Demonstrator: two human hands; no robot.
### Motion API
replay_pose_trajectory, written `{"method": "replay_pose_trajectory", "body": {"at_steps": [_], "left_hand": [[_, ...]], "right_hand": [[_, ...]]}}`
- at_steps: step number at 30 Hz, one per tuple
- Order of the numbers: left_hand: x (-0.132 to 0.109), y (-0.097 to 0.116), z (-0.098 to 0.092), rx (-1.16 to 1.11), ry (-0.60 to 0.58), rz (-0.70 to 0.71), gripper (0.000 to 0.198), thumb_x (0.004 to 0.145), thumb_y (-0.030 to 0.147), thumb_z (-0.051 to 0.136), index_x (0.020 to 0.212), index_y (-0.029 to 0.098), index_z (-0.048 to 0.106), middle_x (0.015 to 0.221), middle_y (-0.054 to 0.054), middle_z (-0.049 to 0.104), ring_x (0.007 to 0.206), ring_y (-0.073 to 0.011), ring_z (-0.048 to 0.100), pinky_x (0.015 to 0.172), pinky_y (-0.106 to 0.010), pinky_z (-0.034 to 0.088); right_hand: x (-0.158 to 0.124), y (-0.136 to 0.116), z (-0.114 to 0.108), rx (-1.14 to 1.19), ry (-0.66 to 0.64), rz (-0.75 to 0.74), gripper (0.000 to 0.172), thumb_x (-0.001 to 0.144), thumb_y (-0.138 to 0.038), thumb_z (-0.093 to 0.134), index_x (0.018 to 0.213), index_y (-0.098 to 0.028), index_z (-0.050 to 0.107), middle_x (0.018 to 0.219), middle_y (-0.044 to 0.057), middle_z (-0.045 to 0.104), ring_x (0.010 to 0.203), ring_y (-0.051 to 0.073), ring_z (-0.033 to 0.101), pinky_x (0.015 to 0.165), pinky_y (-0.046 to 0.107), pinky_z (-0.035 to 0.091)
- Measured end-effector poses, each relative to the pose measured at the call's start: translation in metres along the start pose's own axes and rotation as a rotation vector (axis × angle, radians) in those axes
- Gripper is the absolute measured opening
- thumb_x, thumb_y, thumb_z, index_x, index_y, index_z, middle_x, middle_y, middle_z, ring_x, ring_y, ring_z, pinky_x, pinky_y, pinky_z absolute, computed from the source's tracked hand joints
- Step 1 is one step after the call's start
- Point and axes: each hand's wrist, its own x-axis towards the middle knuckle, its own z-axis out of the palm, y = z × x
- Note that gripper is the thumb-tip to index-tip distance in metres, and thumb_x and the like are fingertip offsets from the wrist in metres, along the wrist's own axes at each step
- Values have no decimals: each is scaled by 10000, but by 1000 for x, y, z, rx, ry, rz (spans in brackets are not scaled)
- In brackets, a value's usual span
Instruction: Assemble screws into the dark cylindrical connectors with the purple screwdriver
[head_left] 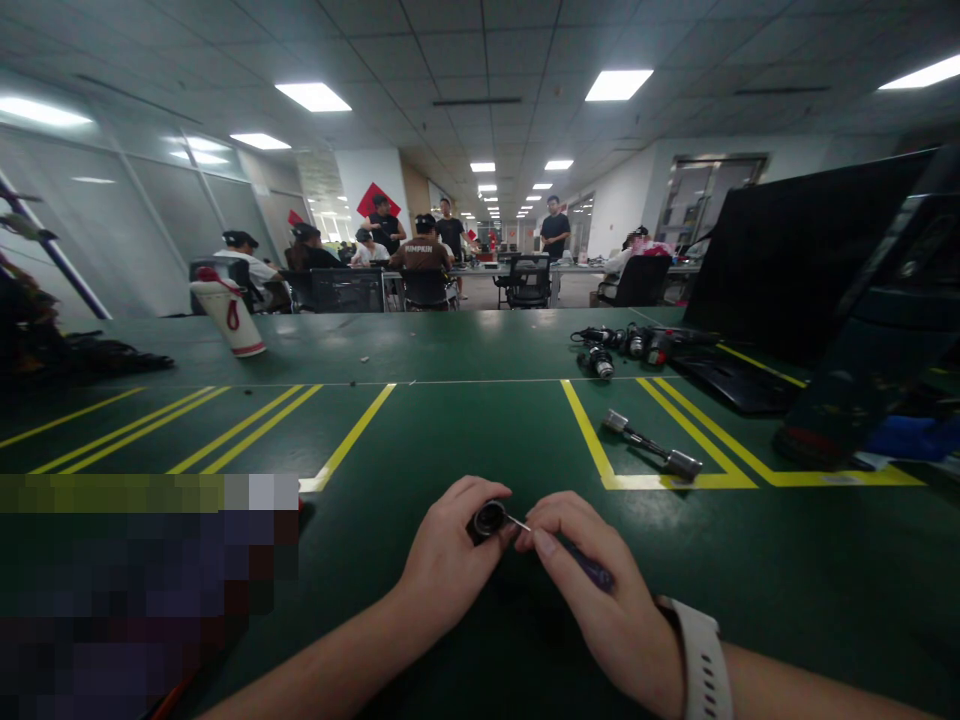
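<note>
My left hand [457, 540] is wrapped round a dark cylindrical part [490, 516] whose round, hollow end faces up toward me. My right hand [589, 560] grips a screwdriver [592, 568] with a dark handle. Its thin metal shaft points left, and the tip reaches the rim of the cylindrical part; whether it is inside cannot be made out. Both hands are just above the green table [480, 430], close together. Right of them, inside a yellow-taped area, lies a metal tool-like piece [652, 446] with a thin middle and a thick cylinder at each end.
Several dark cylindrical devices with cables [600, 360] lie at the back right, near a black monitor [810, 250] and a dark bottle [862, 350]. A white cup [229, 316] with a red strap stands back left. Yellow tape [360, 435] marks the table. People sit and stand beyond it.
</note>
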Motion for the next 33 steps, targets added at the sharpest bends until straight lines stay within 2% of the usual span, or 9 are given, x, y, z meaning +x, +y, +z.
{"method": "replay_pose_trajectory", "body": {"at_steps": [8, 13, 16, 21, 26, 28, 30, 33], "left_hand": [[0, 0, 0, -7, 1, -5, 348, 701, 62, 542, 1011, 190, 634, 1014, -65, 651, 975, -215, 598, 850, -370, 482], [0, -4, -1, -62, -30, -4, 346, 771, 72, 459, 1035, 205, 641, 1044, -66, 642, 991, -209, 593, 866, -369, 483], [-1, -8, 0, -102, -34, -22, 366, 810, 80, 404, 1049, 223, 641, 1051, -58, 630, 907, -186, 616, 792, -341, 519], [0, -11, 4, -208, -21, -109, 354, 814, 100, 392, 1030, 214, 648, 993, -54, 617, 615, -119, 604, 529, -247, 526], [2, -9, 3, -257, -16, -176, 350, 789, 104, 402, 1016, 194, 654, 957, -49, 611, 555, -101, 587, 496, -238, 516], [2, -9, 2, -246, -28, -181, 373, 758, 76, 409, 1017, 188, 653, 986, -61, 609, 639, -127, 615, 539, -257, 530], [2, -10, 3, -187, -14, -139, 404, 702, 39, 440, 1012, 185, 655, 1004, -67, 617, 801, -175, 628, 676, -314, 539], [2, -10, 4, -112, 3, -50, 486, 617, -4, 506, 1041, 196, 634, 1034, -62, 626, 991, -219, 584, 872, -393, 474]], "right_hand": [[3, -2, 0, 40, -9, 25, 212, 870, -243, 435, 746, -180, 595, 796, 50, 576, 787, 198, 541, 726, 349, 426], [3, -3, 0, 51, -13, 41, 218, 872, -257, 434, 752, -190, 603, 793, 44, 580, 779, 192, 552, 716, 336, 441], [3, -2, 0, 48, -4, 41, 216, 872, -259, 433, 757, -192, 604, 790, 44, 580, 769, 190, 551, 712, 337, 445], [2, -1, -1, 42, 13, 21, 226, 876, -254, 423, 739, -194, 591, 780, 45, 579, 768, 194, 540, 705, 345, 437], [1, -2, -2, -25, 15, 21, 234, 876, -246, 416, 717, -184, 577, 761, 46, 563, 739, 195, 526, 679, 347, 417], [1, -2, -1, -54, 10, 20, 226, 876, -240, 419, 718, -186, 571, 759, 43, 561, 734, 193, 523, 675, 342, 413], [1, -1, 0, -81, 11, 26, 217, 875, -233, 422, 720, -188, 566, 759, 41, 558, 731, 191, 522, 675, 338, 411], [1, 0, 1, -115, 24, 13, 204, 873, -229, 424, 724, -191, 559, 761, 41, 555, 732, 192, 518, 671, 337, 409]]}}
